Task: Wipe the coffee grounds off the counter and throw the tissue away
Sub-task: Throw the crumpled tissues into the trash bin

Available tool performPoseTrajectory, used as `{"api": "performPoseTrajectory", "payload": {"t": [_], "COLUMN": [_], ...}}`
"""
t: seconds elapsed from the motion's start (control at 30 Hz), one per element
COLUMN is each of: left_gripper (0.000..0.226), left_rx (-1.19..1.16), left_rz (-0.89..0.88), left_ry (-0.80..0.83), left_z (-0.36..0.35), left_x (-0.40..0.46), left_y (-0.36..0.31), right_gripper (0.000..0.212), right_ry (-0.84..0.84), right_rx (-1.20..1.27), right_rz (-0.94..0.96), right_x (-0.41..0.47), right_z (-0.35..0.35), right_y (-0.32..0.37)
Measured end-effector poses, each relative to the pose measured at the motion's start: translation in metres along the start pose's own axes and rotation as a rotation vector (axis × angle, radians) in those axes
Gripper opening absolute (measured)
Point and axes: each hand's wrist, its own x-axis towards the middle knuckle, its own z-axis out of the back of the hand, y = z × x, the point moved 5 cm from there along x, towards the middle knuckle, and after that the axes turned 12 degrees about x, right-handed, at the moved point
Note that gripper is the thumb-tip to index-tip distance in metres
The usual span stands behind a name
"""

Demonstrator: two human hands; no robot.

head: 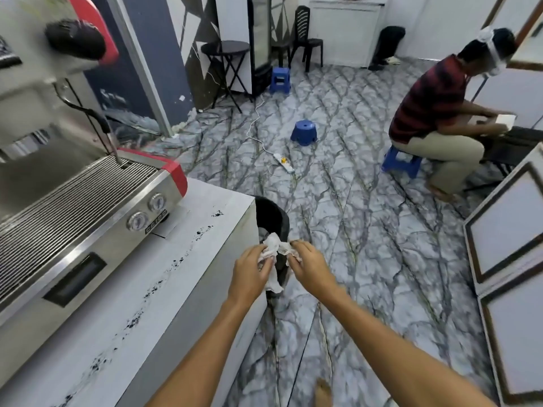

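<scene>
Just below the centre of the frame, your left hand [254, 270] and right hand [308, 264] each pinch an end of a crumpled white tissue [273, 248], held above the black bin [271, 215]. It looks light, soft and easily torn, so bunch it in your fingers. Dark, gritty coffee grounds [152, 289] still speckle the smooth pale counter [164, 318] at lower left.

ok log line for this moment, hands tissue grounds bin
left hand: pinches tissue | right hand: pinches tissue | tissue: above black bin | coffee grounds: on counter
</scene>
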Motion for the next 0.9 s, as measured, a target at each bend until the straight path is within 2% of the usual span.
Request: {"api": "performPoseTrajectory", "payload": {"t": [0.5, 0.9], "left_gripper": [0.028, 0.034], "left_rx": [0.020, -0.015], "left_rz": [0.192, 0.429], "left_ry": [-0.024, -0.031], "left_z": [-0.094, -0.142], "left_x": [0.133, 0.219], "left_y": [-0.015, 0.039], "right_gripper": [0.035, 0.038], "right_ry": [0.129, 0.294], "right_rx": [-0.002, 0.005], "right_rz": [0.056, 0.048], "right_x": [0.150, 0.257], "right_z": [0.038, 0.000], "right_y": [-0.103, -0.144]}}
